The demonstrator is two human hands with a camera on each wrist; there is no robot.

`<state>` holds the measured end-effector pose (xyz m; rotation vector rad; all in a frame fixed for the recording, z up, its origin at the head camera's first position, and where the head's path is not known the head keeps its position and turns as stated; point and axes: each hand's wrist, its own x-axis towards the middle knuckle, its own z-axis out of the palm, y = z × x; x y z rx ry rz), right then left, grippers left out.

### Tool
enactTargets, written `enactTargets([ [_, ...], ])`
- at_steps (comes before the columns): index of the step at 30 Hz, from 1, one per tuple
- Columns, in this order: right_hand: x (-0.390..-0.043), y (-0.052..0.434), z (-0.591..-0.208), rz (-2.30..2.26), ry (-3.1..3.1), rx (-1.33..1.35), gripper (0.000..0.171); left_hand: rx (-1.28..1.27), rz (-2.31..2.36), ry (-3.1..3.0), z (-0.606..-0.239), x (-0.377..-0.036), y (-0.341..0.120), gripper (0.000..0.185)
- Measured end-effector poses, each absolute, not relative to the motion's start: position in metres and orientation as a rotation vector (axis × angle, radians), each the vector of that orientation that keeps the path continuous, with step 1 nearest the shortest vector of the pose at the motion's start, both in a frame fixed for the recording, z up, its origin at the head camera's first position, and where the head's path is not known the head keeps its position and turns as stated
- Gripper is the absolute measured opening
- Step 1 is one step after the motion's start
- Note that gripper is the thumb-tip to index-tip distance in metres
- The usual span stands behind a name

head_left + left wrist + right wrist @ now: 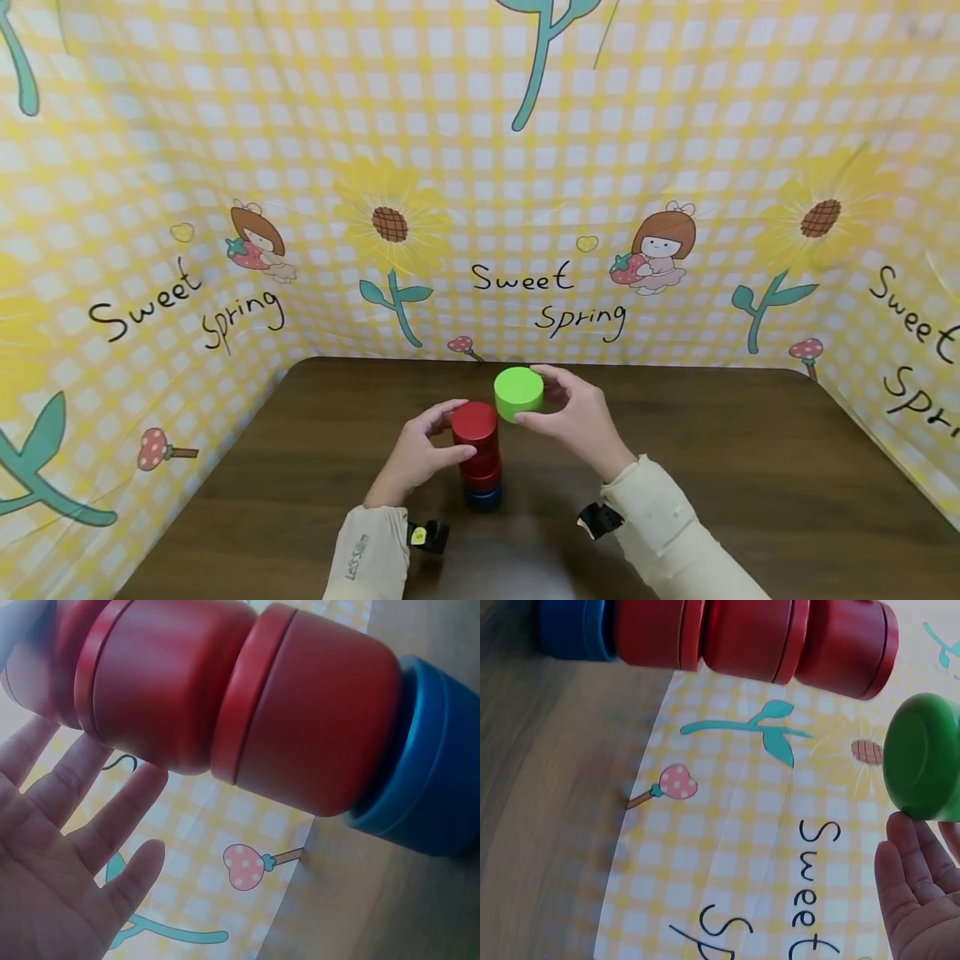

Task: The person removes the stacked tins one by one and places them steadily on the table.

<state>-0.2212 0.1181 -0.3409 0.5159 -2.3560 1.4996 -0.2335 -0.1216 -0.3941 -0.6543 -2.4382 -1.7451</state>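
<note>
Right hand [581,412]: pinching the green tin [519,393], thumb on its near side, fingers on the far side. Left hand [420,450]: curled round the top red tin [476,421] from the left, thumb toward the viewer, fingers behind. How firmly it grips, can't tell; the left wrist view shows the lower fingers fairly straight, alongside the stack.

Landmark = stack [480,471]. Key relation: green tin is just to the right of the stack's top, near but not touching; gap shows in head and right wrist views. Its underside looks close to the height of the stack's top, but can't tell if it sits over that level or slightly beyond the stack.

Axes: stack's long axis stands vertical, looks straight. Green tin is squat, flat round face up, so its axis runs roughly parallel to the stack's. Right hand is the one on the green tin; left is nearer the stack, already on it, at the opposite side.

Stack order, top down: top red tin, middle red tin [165,675], lower red tin [315,712], blue tin [483,498] at the foot.

Outward: brown table [315,467] under the stack, yellow checked cloth [450,125] behind it.
</note>
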Motion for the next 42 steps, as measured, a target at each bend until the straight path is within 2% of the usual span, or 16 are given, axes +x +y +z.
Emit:
enactTargets([
  [21,-0.211,0.163,-0.331,1.345,-2.421,0.399,0.059,-0.667,-1.728,-2.442,-0.394,-0.235,-0.122,0.057],
  [42,-0.206,0.196,-0.364,1.355,-2.310,0.392,0.059,-0.666,-1.701,-2.495,-0.392,-0.236,-0.122,0.060],
])
